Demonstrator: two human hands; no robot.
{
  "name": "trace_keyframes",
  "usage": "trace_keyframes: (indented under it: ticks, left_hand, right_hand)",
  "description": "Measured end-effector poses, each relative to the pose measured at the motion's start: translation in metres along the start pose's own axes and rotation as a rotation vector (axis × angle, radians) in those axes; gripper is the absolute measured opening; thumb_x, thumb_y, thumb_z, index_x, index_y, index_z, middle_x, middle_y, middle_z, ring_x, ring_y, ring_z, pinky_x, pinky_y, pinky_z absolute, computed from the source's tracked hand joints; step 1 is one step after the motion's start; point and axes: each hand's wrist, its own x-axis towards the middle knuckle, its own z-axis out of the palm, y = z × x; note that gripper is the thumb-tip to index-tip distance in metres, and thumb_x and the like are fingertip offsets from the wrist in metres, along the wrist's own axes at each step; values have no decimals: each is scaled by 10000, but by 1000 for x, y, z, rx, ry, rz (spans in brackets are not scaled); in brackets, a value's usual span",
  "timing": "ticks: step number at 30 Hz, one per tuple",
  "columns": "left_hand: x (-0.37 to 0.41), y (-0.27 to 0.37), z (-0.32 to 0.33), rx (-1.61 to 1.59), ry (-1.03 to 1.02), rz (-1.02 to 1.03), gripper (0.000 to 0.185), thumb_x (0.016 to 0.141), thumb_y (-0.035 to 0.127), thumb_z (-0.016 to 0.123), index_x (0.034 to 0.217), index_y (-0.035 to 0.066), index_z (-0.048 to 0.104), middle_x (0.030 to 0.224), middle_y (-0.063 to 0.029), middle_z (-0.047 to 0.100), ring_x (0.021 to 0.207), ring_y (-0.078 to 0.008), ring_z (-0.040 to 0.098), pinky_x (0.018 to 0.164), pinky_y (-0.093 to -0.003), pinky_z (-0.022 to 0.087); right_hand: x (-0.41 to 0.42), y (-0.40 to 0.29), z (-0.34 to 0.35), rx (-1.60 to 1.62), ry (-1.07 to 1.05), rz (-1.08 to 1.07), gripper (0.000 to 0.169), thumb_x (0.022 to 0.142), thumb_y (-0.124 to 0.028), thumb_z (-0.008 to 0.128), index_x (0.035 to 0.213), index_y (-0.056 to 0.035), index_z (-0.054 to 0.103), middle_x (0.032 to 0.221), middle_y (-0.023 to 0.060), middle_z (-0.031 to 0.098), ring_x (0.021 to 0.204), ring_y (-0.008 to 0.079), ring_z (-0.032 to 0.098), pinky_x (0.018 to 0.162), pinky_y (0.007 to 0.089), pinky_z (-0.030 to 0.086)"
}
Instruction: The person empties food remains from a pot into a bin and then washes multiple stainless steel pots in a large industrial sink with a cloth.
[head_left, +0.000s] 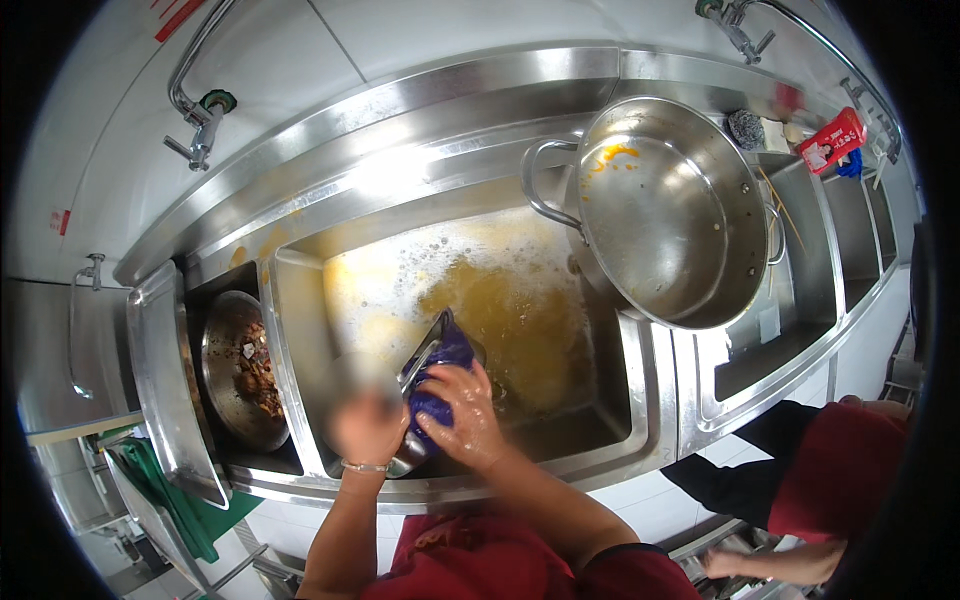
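Over the stainless steel sink basin, a metal container is tilted on its side, much of it covered by my hands and a cloth. My left hand, partly lost in a blurred patch, grips its near left side. Wet and sudsy, my right hand presses a dark purple cloth against the container. The cloth folds around the rim. Cloudy yellowish water with foam lies in the basin below.
A large two-handled steel pot rests tilted across the right basins, orange residue inside. A steel bowl of food scraps sits left, beside an upright tray. Faucets hang behind. Another person stands right. A red packet lies far right.
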Motion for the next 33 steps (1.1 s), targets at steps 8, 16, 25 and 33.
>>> trace_keyframes:
  ticks: [8,16,25,33]
  left_hand:
    - [-17,-18,-13,-182,1,15,236,662,119,746,619,34,529,578,-67,537,533,-218,489,558,-336,410]
    - [-41,-30,-21,-360,46,-258,160,740,119,718,830,24,626,689,-69,586,588,-183,507,568,-289,413]
    - [-16,-47,-32,-991,354,-605,142,894,85,593,764,37,561,731,65,489,690,-49,397,617,-212,323]
    - [3,-29,-36,-1179,306,-514,216,937,191,525,769,60,562,727,42,507,703,-70,449,625,-235,369]
  right_hand:
    - [47,166,7,-106,-134,469,433,905,-398,534,1132,-32,584,1046,203,635,1005,381,590,889,414,463]
    - [4,249,62,-222,-191,519,290,850,-94,620,1133,-37,592,1118,135,623,1010,301,578,876,398,471]
    - [56,63,-35,820,-1,537,287,819,-155,727,1062,-50,617,954,24,648,874,117,600,765,280,506]
    - [54,-31,-36,-131,-83,-126,430,843,-437,592,1195,-190,589,1322,44,525,1274,231,439,1070,555,240]
